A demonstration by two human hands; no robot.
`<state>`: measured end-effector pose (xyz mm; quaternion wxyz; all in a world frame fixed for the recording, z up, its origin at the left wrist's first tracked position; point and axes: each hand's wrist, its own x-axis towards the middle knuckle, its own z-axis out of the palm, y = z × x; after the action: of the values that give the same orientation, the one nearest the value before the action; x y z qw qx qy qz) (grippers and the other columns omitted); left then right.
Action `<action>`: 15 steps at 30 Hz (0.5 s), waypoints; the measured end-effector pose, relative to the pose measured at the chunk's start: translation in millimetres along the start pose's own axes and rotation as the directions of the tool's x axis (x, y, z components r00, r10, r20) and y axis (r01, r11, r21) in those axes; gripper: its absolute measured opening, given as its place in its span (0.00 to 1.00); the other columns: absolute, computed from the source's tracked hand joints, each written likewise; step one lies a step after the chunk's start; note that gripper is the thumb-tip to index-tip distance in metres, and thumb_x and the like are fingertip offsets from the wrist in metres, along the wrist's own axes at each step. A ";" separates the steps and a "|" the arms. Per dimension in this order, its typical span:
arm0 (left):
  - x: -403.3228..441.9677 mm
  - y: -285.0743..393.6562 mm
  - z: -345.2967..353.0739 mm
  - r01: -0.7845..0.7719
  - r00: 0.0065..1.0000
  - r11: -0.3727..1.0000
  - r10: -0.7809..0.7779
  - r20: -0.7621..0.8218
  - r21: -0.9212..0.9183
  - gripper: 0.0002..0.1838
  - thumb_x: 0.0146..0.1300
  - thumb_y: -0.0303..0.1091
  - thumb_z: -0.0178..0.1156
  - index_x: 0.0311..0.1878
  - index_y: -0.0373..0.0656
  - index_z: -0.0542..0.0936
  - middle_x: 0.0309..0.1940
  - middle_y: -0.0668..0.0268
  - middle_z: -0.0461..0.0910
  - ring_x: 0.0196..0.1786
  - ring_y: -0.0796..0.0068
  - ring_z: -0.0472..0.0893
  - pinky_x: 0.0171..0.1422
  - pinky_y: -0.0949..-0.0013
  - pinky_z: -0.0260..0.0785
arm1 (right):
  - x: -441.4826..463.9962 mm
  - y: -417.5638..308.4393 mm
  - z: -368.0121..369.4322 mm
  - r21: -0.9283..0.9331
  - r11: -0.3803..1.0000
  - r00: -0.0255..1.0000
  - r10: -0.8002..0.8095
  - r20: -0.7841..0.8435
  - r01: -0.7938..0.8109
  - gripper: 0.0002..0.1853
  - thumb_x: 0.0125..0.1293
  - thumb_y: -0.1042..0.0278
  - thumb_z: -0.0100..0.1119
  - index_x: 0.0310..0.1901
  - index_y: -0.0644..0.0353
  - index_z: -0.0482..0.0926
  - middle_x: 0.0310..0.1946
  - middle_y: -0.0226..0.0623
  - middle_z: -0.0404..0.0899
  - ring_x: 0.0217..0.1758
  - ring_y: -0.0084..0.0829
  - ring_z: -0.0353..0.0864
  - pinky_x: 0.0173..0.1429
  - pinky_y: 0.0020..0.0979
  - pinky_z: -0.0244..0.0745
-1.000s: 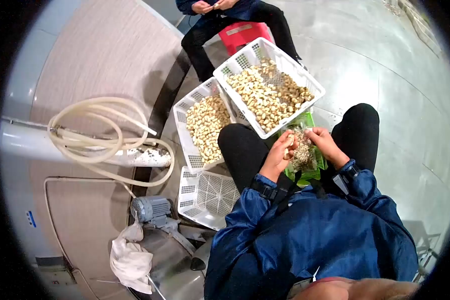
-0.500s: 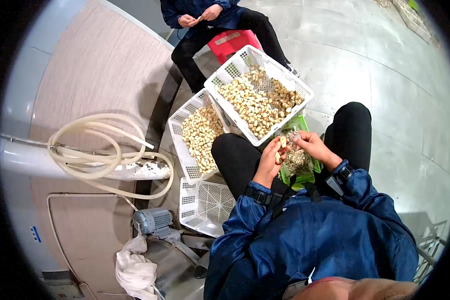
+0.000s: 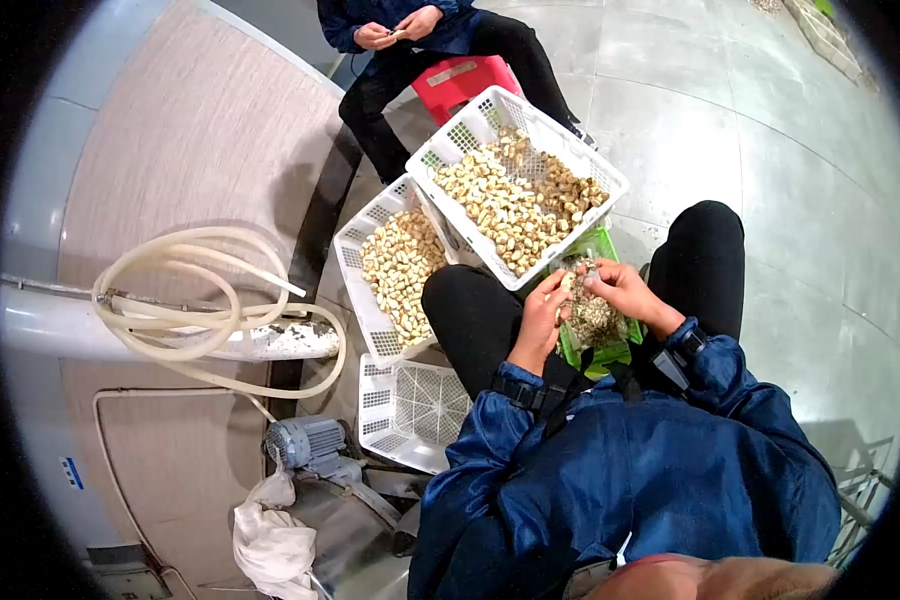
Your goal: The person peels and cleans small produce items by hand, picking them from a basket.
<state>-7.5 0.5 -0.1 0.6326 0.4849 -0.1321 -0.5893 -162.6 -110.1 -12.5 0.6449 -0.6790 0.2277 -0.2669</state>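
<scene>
Head view: the fingers of the left hand (image 3: 540, 322) are pinched around a pale mushroom-like piece (image 3: 567, 282), held above a green basket (image 3: 620, 246) between the person's knees. The fingers of the right hand (image 3: 627, 293) are bent in close beside that piece; whether they grip a blade, a scrap or nothing cannot be determined. Brown and whitish scraps (image 3: 598, 318) lie in the basket directly below both hands. Just beyond, an upper white crate (image 3: 518, 108) carries pale pieces (image 3: 470, 188) on its left side and browner pieces (image 3: 573, 190) on its right. A second white crate (image 3: 353, 262), partly overlapped by the first in this view, holds many more pale pieces. A third white crate (image 3: 415, 405) stands nearer the person. Progress is assessed as partway: the scraps indicate numerous pieces handled, while the browner portion appears left to do; which batch counts as finished is unconfirmed. Farther out, a co-worker's hands (image 3: 398, 30) meet around a small pale item, above a red stool (image 3: 458, 84).
</scene>
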 end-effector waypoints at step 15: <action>-6.8 3.9 3.5 -0.075 0.997 0.955 0.076 0.008 0.287 0.22 0.69 0.32 0.56 0.64 0.31 0.72 0.33 0.69 0.76 0.27 0.85 0.68 0.30 0.78 0.62 | -2.2 -30.6 -0.8 -0.215 0.976 1.000 0.025 0.007 -0.023 0.10 0.64 0.68 0.61 0.30 0.68 0.79 0.40 0.43 0.81 0.42 0.37 0.81 0.45 0.35 0.74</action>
<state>-9.5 4.2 7.4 0.5778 0.5670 -0.2338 -0.5385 -165.9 -107.2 17.9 0.5720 -0.7432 0.2604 -0.2296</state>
